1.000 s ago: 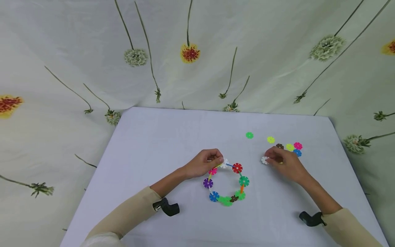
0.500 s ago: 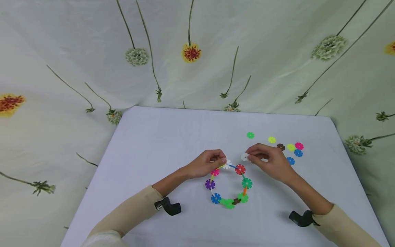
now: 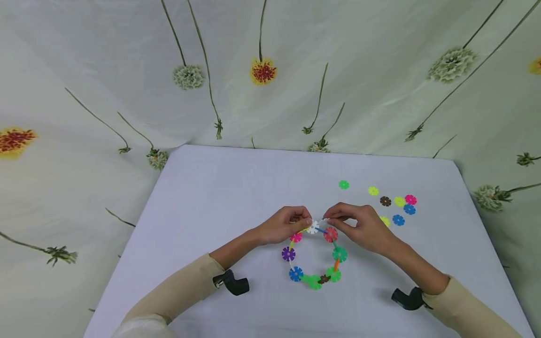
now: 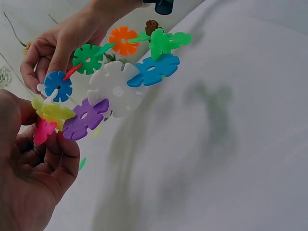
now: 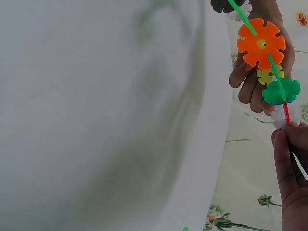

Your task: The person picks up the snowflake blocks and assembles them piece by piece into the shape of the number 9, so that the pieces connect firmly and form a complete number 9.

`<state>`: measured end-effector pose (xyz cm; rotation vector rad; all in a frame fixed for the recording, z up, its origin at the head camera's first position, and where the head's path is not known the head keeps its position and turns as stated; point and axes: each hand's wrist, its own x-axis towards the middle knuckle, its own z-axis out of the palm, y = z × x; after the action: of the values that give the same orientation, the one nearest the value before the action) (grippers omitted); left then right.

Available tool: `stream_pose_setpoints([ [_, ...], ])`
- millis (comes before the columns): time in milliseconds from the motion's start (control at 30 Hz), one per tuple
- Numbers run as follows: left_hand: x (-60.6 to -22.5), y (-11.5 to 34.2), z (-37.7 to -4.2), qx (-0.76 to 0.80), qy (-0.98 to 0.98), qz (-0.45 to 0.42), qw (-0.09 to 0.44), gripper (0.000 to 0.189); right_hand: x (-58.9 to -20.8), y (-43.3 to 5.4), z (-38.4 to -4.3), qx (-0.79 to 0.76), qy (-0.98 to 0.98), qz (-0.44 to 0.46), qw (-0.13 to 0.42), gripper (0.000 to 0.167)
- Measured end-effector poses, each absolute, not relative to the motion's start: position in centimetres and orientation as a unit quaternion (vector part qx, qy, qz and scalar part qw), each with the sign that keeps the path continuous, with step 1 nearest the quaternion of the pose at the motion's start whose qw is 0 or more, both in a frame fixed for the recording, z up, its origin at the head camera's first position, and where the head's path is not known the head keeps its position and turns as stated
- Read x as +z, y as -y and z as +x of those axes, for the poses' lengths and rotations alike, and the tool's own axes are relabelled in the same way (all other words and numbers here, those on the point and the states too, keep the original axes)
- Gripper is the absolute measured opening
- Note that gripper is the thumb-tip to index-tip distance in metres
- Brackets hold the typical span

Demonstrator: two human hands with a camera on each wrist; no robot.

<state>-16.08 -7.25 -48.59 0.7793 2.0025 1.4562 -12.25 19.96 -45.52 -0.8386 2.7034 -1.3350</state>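
A ring of notched, flower-shaped plastic discs, linked edge to edge, hangs between both hands. Its left part includes a purple disc (image 3: 288, 254), its right a green disc (image 3: 339, 254), and a white disc (image 3: 313, 227) sits at the top. My left hand (image 3: 283, 225) pinches the ring beside that white disc, where yellow and pink discs (image 4: 44, 131) show in the left wrist view. With thumb and fingertips my right hand (image 3: 359, 226) pinches another white disc (image 3: 324, 221), mostly covered by the fingers, right at the edge of the ring's white one.
Several loose discs lie on the white-covered table (image 3: 220, 188), back right: a green disc (image 3: 344, 185), a brown disc (image 3: 385, 201), a pink disc (image 3: 410, 200), a blue disc (image 3: 398, 220) and yellow ones. Behind the table hangs a flower-print cloth (image 3: 228, 84).
My right hand has carried the white disc leftward from near the loose discs to the top of the ring. My left hand keeps its grip on the ring, almost unmoved.
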Motion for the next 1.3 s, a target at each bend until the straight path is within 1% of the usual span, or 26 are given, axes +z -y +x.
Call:
stream_pose_setpoints([
  [300,-48.6,7.3,-16.0,0.536,-0.745,0.287,0.272,0.021,-45.7,-19.6,-12.1,-0.403,-0.871,-0.280,-0.020,0.028],
  [500,-48.4,7.2,-16.1,0.533,-0.746,0.294,0.270,0.021,-45.7,-19.3,-12.0,-0.399,-0.871,-0.285,-0.020,0.030],
  [733,-48.4,7.2,-16.0,0.539,-0.741,0.289,0.277,0.017,-45.7,-19.0,-11.6,-0.405,-0.864,-0.297,-0.028,0.029],
  [1000,-48.8,7.2,-16.0,0.539,-0.745,0.296,0.260,0.018,-46.2,-18.6,-11.2,-0.400,-0.865,-0.300,-0.032,0.028],
  [1300,-48.5,7.3,-16.0,0.534,-0.736,0.310,0.279,0.023,-45.9,-19.1,-11.4,-0.427,-0.855,-0.295,0.002,0.030],
])
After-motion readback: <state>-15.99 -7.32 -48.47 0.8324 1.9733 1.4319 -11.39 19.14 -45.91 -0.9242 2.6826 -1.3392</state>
